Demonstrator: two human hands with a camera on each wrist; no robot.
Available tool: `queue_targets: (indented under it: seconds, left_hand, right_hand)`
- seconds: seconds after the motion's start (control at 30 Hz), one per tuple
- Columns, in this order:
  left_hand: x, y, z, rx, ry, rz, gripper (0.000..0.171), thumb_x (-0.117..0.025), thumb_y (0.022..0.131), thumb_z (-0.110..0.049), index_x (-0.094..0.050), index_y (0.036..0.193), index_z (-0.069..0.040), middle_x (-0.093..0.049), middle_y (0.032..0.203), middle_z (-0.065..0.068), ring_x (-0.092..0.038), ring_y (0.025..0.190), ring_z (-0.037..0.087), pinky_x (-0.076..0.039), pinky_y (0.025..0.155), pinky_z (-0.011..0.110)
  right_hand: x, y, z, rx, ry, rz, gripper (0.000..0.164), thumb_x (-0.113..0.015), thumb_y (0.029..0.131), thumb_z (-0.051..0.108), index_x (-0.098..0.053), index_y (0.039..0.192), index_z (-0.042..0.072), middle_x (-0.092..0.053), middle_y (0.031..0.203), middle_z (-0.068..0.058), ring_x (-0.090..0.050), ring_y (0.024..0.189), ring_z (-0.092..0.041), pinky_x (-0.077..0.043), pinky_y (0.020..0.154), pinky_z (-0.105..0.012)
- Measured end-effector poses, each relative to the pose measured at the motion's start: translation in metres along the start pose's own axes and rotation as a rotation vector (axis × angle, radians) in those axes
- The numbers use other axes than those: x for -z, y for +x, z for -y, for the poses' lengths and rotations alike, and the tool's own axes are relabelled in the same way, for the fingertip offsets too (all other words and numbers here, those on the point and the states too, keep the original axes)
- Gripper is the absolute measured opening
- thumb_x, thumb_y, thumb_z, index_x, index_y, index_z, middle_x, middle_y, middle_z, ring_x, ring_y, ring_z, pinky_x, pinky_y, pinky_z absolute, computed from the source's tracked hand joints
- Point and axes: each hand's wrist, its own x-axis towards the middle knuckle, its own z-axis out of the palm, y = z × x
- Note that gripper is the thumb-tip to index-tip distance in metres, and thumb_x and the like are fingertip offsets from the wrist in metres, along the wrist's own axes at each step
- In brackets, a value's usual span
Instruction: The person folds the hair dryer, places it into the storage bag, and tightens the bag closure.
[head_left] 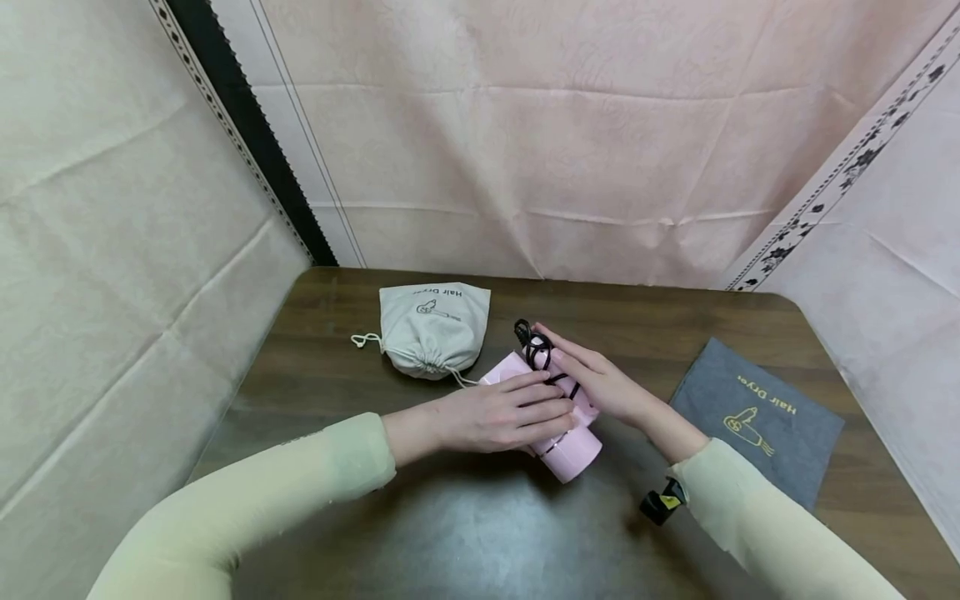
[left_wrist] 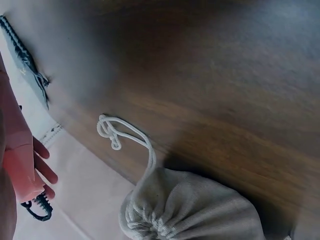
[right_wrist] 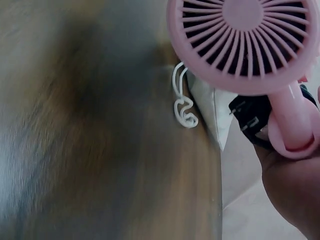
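A pink hair dryer (head_left: 573, 455) is held between both hands above the table. My left hand (head_left: 498, 413) lies across its body from the left, with the fingers curled over the top. On the other side my right hand (head_left: 611, 387) grips the handle end, where a looped black cord (head_left: 536, 346) is bundled. In the right wrist view, the dryer's round slatted grille (right_wrist: 243, 15) faces the camera, and a black plug (right_wrist: 252, 117) shows beside the right hand's palm. The left palm and the right thumb are partly hidden.
A pale drawstring bag (head_left: 435, 329) printed "Hair Dryer" sits bulging at the back left, its cord trailing toward the dryer. To the right lies a flat dark grey pouch (head_left: 765, 425) with gold print. Pale cloth (head_left: 525, 167) hangs behind the brown table (head_left: 300, 367).
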Motion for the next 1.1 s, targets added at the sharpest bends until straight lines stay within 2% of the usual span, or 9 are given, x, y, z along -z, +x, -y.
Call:
queue_targets:
  seconds: [0.1, 0.23, 0.3, 0.33, 0.5, 0.67, 0.87, 1.1]
  left_hand:
    - [-0.001, -0.002, 0.004, 0.006, -0.018, 0.03, 0.05, -0.053, 0.11, -0.037, -0.058, 0.151, -0.008, -0.061, 0.151, 0.007, -0.057, 0.14, 0.026, -0.036, 0.125, 0.05]
    - [-0.005, -0.006, 0.009, 0.018, -0.024, 0.069, 0.057, -0.053, 0.109, -0.045, -0.055, 0.153, -0.008, -0.058, 0.154, 0.009, -0.054, 0.143, 0.027, -0.035, 0.125, 0.05]
    - [-0.007, -0.008, 0.01, 0.026, -0.037, 0.085, 0.06, -0.054, 0.108, -0.047, -0.054, 0.153, -0.008, -0.057, 0.155, 0.009, -0.053, 0.144, 0.026, -0.035, 0.126, 0.051]
    - [-0.008, -0.009, 0.011, 0.028, -0.041, 0.091, 0.06, -0.055, 0.108, -0.047, -0.054, 0.153, -0.008, -0.057, 0.155, 0.009, -0.053, 0.144, 0.026, -0.035, 0.126, 0.051]
    - [-0.015, -0.013, 0.007, 0.015, -0.094, 0.118, 0.058, -0.056, 0.108, -0.045, -0.055, 0.153, -0.009, -0.058, 0.154, 0.006, -0.053, 0.144, 0.026, -0.035, 0.125, 0.052]
    - [-0.021, -0.015, 0.005, 0.026, -0.14, 0.172, 0.063, -0.059, 0.106, -0.047, -0.053, 0.155, -0.009, -0.055, 0.157, 0.005, -0.05, 0.146, 0.026, -0.034, 0.126, 0.052]
    - [-0.027, -0.02, 0.004, 0.044, -0.209, 0.203, 0.064, -0.06, 0.105, -0.048, -0.053, 0.155, -0.01, -0.054, 0.158, 0.005, -0.049, 0.148, 0.025, -0.033, 0.126, 0.052]
    - [-0.036, -0.025, -0.002, 0.022, -0.227, 0.237, 0.061, -0.055, 0.109, -0.049, -0.051, 0.157, -0.011, -0.052, 0.16, 0.005, -0.046, 0.15, 0.024, -0.033, 0.127, 0.051]
  right_hand:
    - [0.005, -0.004, -0.003, -0.023, -0.06, -0.03, 0.053, -0.04, 0.118, 0.031, -0.034, 0.169, 0.018, -0.032, 0.174, -0.004, -0.029, 0.159, -0.028, -0.027, 0.126, -0.05]
    - [0.018, -0.016, -0.009, -0.044, -0.155, -0.055, 0.054, -0.04, 0.118, 0.03, -0.033, 0.168, 0.011, -0.033, 0.173, -0.01, -0.03, 0.159, -0.032, -0.03, 0.125, -0.039]
    - [0.026, -0.024, -0.011, -0.063, -0.196, -0.062, 0.055, -0.039, 0.118, 0.031, -0.031, 0.168, 0.01, -0.033, 0.173, -0.011, -0.029, 0.16, -0.033, -0.03, 0.125, -0.039]
    - [0.03, -0.029, -0.012, -0.076, -0.22, -0.065, 0.056, -0.039, 0.118, 0.033, -0.03, 0.169, 0.01, -0.033, 0.173, -0.011, -0.028, 0.16, -0.033, -0.029, 0.125, -0.041]
    - [0.047, -0.054, -0.015, -0.149, -0.317, -0.086, 0.06, -0.041, 0.117, 0.037, -0.029, 0.17, 0.012, -0.032, 0.173, -0.013, -0.032, 0.158, -0.038, -0.031, 0.122, -0.063]
    - [0.059, -0.082, -0.016, -0.199, -0.43, -0.123, 0.061, -0.044, 0.116, 0.037, -0.03, 0.169, 0.01, -0.034, 0.171, -0.019, -0.036, 0.154, -0.045, -0.035, 0.117, -0.07]
    - [0.064, -0.112, -0.024, -0.183, -0.558, -0.145, 0.059, -0.048, 0.115, 0.032, -0.033, 0.168, 0.01, -0.041, 0.166, -0.023, -0.048, 0.145, -0.048, -0.044, 0.109, -0.068]
    - [0.064, -0.144, -0.038, -0.176, -0.709, -0.135, 0.063, -0.057, 0.112, 0.032, -0.037, 0.166, 0.006, -0.042, 0.165, -0.026, -0.045, 0.146, -0.052, -0.043, 0.108, -0.07]
